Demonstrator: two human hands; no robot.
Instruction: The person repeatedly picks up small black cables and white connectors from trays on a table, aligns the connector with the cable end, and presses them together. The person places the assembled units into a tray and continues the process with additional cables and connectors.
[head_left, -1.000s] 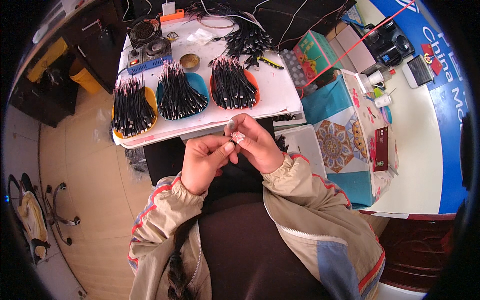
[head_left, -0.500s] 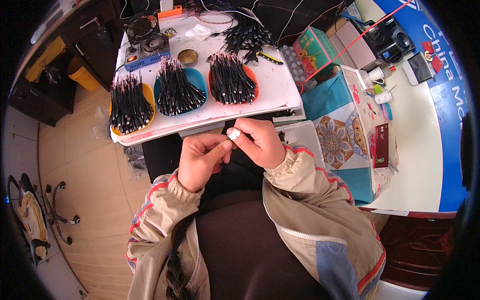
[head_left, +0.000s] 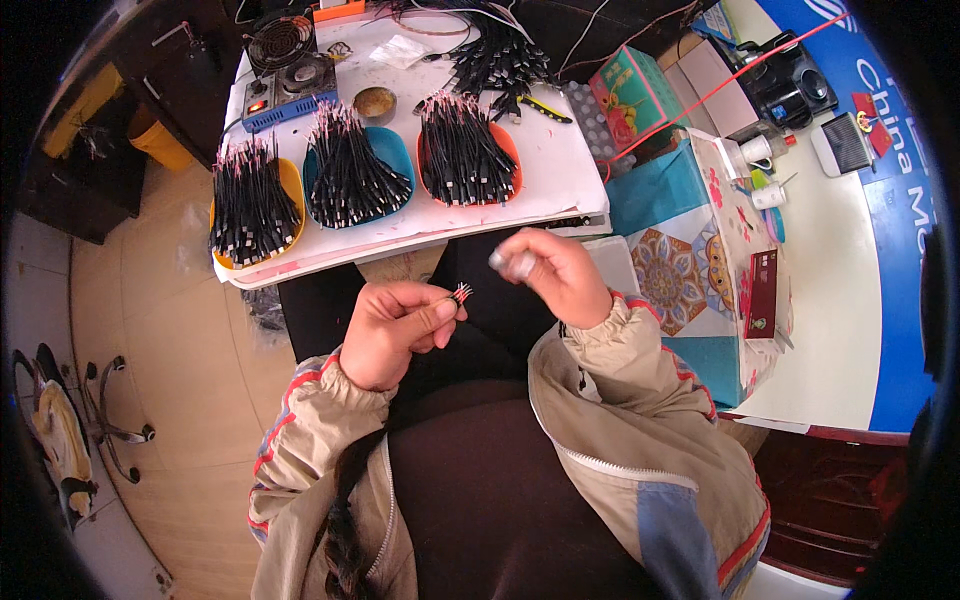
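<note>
My left hand (head_left: 400, 325) is closed in front of my lap, thumb pressed against the fingers. It pinches a small bundle of thin wires (head_left: 461, 293), whose reddish and pale ends stick out past the thumb; the rest is hidden in the hand. To the right and slightly higher is my right hand (head_left: 553, 272), apart from the left. Its fingers are loosely curled, with white wrapping on the thumb and a fingertip, slightly blurred. Nothing shows between them. Beyond both hands, black cables fill a yellow tray (head_left: 298, 225), a blue tray (head_left: 398, 155) and an orange tray (head_left: 512, 160).
On the white table (head_left: 340, 245) stand a blue soldering device with a fan (head_left: 290, 95) and a round tin (head_left: 375, 104). Pliers (head_left: 545, 110) lie near a heap of black cables (head_left: 490, 55). A patterned cloth-covered surface (head_left: 670, 280) is at the right.
My hands have separated. The right has moved away to the right, the left a little down and left, and the wire ends in the left now show.
</note>
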